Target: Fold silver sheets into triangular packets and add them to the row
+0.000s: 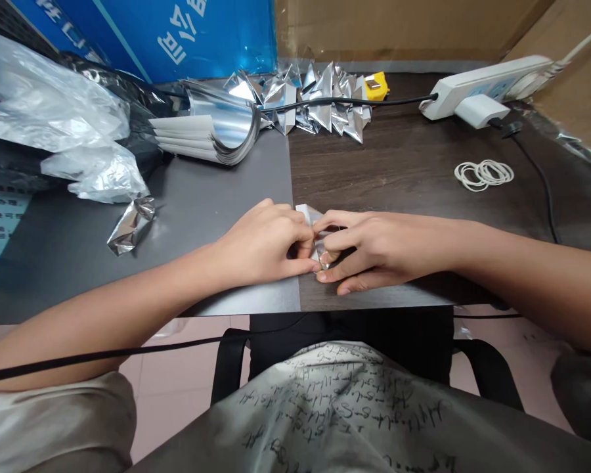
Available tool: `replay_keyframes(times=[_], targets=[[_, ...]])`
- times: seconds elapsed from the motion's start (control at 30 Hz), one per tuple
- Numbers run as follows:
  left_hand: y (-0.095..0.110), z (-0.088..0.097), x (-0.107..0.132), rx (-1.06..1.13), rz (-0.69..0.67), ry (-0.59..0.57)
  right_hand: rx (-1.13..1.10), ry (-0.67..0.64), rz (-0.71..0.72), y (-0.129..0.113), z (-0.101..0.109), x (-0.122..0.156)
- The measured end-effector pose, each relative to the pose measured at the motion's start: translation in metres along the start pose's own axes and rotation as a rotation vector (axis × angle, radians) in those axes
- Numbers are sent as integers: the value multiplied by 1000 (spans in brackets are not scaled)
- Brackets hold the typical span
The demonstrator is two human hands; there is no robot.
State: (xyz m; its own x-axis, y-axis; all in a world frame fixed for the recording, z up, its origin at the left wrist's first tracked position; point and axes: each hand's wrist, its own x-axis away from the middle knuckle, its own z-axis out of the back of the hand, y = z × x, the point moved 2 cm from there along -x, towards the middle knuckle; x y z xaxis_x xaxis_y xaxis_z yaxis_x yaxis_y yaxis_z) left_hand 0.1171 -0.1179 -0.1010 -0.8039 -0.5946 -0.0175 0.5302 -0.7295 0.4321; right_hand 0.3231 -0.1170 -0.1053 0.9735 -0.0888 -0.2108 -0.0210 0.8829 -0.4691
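A small silver foil piece with a white strip along it [304, 211] lies on the table between my two hands, mostly covered by fingers. My left hand [268, 243] is closed on its left side, with curled fingers and the thumb pressed on the lower end. From the right, my right hand [374, 248] grips the foil with bent fingers, its fingertips close to my left thumb. The underside of the foil and how it is folded are hidden.
A curled stack of silver sheets [192, 139], several folded foil pieces [328, 98] and a yellow tape measure [377, 86] lie at the back. A foil piece [132, 225] rests left, by plastic bags [54, 105]. Rubber bands [483, 175] and a power strip [490, 82] are right.
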Motion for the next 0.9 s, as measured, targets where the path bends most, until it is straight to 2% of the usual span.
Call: replay_keyframes(times=[0.13, 0.27, 0.33, 0.6, 0.77, 0.9], targets=[[-14, 6, -1, -48, 0, 13, -9, 24, 11, 4, -3, 1], [-25, 11, -5, -9, -113, 120, -43, 54, 31, 8, -2, 2], [-28, 12, -6, 9, -172, 137, -47, 70, 51, 9, -2, 1], [-41, 19, -5, -52, -290, 34, 13, 169, 123, 16, 3, 7], [-41, 29, -6, -63, -298, 70, 147, 171, 64, 28, 14, 17], [-36, 29, -6, -22, -348, 47, 283, 175, 11, 36, 23, 24]])
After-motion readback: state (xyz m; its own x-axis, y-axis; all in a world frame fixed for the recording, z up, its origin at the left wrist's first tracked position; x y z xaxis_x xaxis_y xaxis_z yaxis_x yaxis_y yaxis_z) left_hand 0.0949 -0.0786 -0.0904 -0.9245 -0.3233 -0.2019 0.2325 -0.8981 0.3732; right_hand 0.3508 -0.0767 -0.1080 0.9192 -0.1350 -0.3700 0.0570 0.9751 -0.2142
